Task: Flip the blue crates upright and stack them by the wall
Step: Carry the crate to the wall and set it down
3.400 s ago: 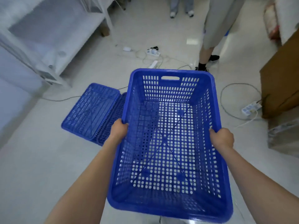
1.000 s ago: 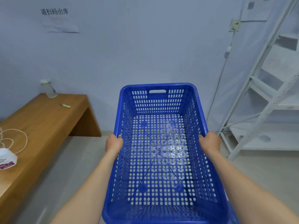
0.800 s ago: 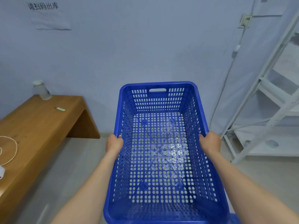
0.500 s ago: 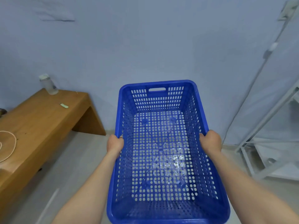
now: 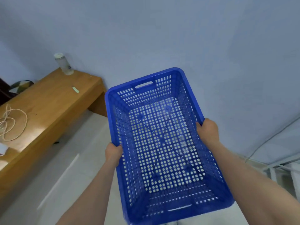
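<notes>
A blue perforated crate (image 5: pixel 162 143) is upright and empty, carried in the air in front of me with its far end pointing toward the pale blue wall (image 5: pixel 162 38). My left hand (image 5: pixel 113 151) grips its left rim about midway along. My right hand (image 5: pixel 207 132) grips the right rim, a little farther from me. The crate is turned slightly, its far end swung to the left. No other crates are in view.
A low wooden bench (image 5: pixel 45 111) runs along the left, holding a clear bottle (image 5: pixel 63 64), a coiled cord (image 5: pixel 11 124) and a small pale green object (image 5: pixel 75 89). Pale floor (image 5: pixel 73 168) lies between bench and crate. A white rack leg and cable (image 5: pixel 276 164) stand at right.
The view has swung left and tilted. The crate has rotated slightly and moved closer to the wall. Both hands keep the same grip on the rims.
</notes>
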Demonstrator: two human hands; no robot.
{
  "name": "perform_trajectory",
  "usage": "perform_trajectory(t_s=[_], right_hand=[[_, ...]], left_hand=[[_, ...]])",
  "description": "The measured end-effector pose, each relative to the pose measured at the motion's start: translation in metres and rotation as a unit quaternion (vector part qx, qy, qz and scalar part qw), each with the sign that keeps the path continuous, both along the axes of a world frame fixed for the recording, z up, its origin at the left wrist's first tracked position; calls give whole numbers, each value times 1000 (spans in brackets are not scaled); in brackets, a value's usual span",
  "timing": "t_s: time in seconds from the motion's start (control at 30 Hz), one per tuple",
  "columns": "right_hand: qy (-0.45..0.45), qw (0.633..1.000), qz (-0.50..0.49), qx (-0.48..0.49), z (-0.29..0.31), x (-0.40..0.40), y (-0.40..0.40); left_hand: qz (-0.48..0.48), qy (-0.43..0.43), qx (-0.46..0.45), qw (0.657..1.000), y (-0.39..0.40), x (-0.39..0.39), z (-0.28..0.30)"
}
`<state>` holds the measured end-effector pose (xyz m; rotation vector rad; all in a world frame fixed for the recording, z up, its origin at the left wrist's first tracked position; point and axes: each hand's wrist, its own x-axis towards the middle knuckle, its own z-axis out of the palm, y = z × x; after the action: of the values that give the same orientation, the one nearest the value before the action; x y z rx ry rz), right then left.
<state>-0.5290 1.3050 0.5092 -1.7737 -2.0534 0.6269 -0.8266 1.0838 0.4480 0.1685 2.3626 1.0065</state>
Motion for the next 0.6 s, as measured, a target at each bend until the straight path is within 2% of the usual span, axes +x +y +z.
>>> perform_trajectory(t_s=[0.23, 0.6], right_hand=[[-58, 995, 79, 20, -23, -71, 48], [-167, 966, 191, 51, -82, -133, 106]], left_hand=[[75, -92, -2, 993, 1, -21, -51], [168, -285, 4, 944, 13, -12, -132]])
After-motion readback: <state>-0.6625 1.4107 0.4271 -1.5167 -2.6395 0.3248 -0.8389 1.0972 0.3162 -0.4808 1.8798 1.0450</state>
